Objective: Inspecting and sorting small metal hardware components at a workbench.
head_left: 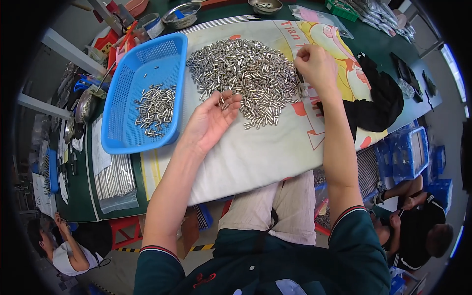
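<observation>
A broad heap of small silvery metal pins [246, 73] lies on the cloth in front of me. At its near left edge my left hand [212, 118] is turned palm up with curled fingers, and a few of the pins show among them. My right hand [317, 69] is at the heap's right edge, thumb and fingertips pinched together; what they hold, if anything, is too small to make out. A small dark item [300, 77] lies just below those fingertips. Left of the heap, a blue plastic basket [179, 64] contains a smaller pile of similar pins.
A printed cloth [236, 169] covers the green table. Black fabric [381, 105] lies at the right. Metal bowls [181, 17] stand along the back, and bagged metal rods [115, 179] lie left of the cloth. Two other people sit nearby, lower left and lower right.
</observation>
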The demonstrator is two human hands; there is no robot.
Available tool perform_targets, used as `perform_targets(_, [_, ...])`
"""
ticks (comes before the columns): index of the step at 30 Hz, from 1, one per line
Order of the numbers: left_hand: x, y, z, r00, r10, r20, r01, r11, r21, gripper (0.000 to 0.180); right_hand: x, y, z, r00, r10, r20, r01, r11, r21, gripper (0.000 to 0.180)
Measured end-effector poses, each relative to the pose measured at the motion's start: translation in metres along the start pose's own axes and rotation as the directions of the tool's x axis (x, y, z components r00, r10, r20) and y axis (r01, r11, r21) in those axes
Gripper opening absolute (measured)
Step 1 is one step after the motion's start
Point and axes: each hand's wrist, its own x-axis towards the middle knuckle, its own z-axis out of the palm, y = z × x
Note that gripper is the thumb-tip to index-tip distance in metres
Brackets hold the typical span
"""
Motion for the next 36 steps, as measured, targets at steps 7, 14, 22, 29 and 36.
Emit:
perform_targets(7, [0.003,0.001,0.011,0.998,-0.013,0.058,0.023,0.987,-0.162,0.046,-0.007,-0.016,0.016,0.867,-0.384,-0.317,0.469,0.842,0.265,0.009])
perform_targets(14, [0.001,0.0,0.009,0.992,-0.019,0.125,0.036,0.99,-0.137,0.055,-0.051,-0.072,0.04,0.706,-0.681,-0.195,0.68,0.576,0.453,0.01])
perform_targets(22, [0.0,-0.007,0.022,0.999,0.004,0.041,-0.005,0.999,0.032,0.046,-0.059,-0.075,0.047,0.732,-0.654,-0.189,0.657,0.604,0.451,0.011])
perform_targets(29, [-0.003,0.001,0.009,0.999,0.03,0.015,-0.033,0.945,0.326,0.019,-0.053,-0.068,0.038,0.852,-0.52,0.054,0.256,0.506,0.824,0.007])
perform_targets(36, [-0.002,0.002,0.004,0.997,-0.024,0.068,0.01,0.981,0.195,0.018,-0.049,-0.066,0.035,0.802,-0.479,0.357,-0.245,0.281,0.928,0.016])
